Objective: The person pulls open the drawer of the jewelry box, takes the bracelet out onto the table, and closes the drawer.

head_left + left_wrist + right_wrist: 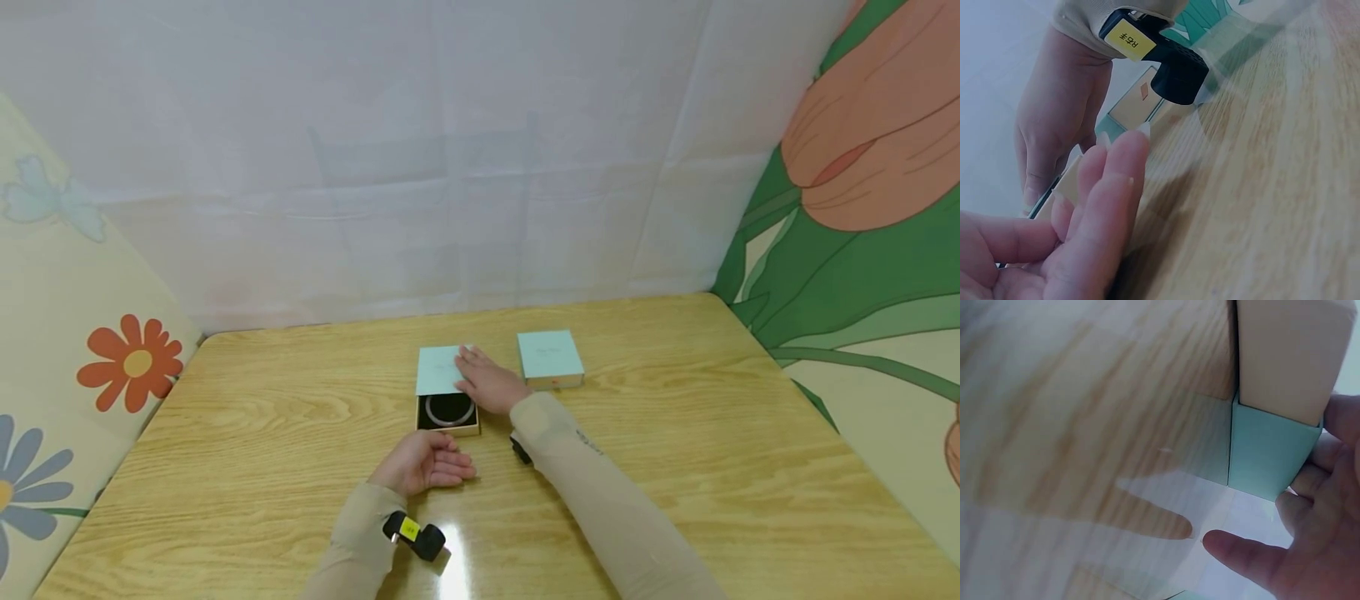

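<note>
A light blue box cover (437, 371) sits partly over a beige tray (468, 432) on the table. In the tray's black lining lies a silvery bangle (451, 422). My right hand (491, 383) rests on the cover's right part, its fingers lying over the top; in the right wrist view one finger (1244, 553) stretches beyond the cover. My left hand (427, 462) lies just in front of the tray, fingers loosely extended and holding nothing. Whether its thumb touches the tray I cannot tell.
A second light blue box (551, 354), closed, stands to the right of my right hand, a small red mark on its beige front. The wooden table (285, 467) meets a white cloth backdrop (375, 167), with flower-painted panels (885, 275) at both sides.
</note>
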A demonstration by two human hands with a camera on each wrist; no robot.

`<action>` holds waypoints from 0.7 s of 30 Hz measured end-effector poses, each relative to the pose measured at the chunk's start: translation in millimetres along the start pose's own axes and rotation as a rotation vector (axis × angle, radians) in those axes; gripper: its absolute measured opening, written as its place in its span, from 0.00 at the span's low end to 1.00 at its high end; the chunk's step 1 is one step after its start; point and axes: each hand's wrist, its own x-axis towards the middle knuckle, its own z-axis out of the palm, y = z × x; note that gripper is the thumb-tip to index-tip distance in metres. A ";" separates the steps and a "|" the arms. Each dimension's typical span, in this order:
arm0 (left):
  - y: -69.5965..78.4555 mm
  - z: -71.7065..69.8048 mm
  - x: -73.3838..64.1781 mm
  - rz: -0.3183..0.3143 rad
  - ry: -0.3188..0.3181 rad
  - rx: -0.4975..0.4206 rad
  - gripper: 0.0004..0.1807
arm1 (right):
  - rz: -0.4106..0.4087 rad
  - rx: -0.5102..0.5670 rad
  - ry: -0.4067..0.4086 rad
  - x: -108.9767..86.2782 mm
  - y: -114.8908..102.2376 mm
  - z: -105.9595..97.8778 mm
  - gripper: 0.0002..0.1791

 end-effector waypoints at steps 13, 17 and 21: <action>-5.8 2.3 -3.2 0.017 -0.004 0.022 0.14 | -0.009 0.000 0.015 -1.3 -1.5 -1.1 0.29; -6.0 2.2 -3.6 0.010 0.001 0.019 0.14 | -0.009 0.001 0.013 -0.9 -0.9 -0.4 0.29; -6.1 2.7 -4.1 0.007 0.007 0.017 0.13 | -0.013 0.001 0.017 -0.6 -0.4 -0.2 0.30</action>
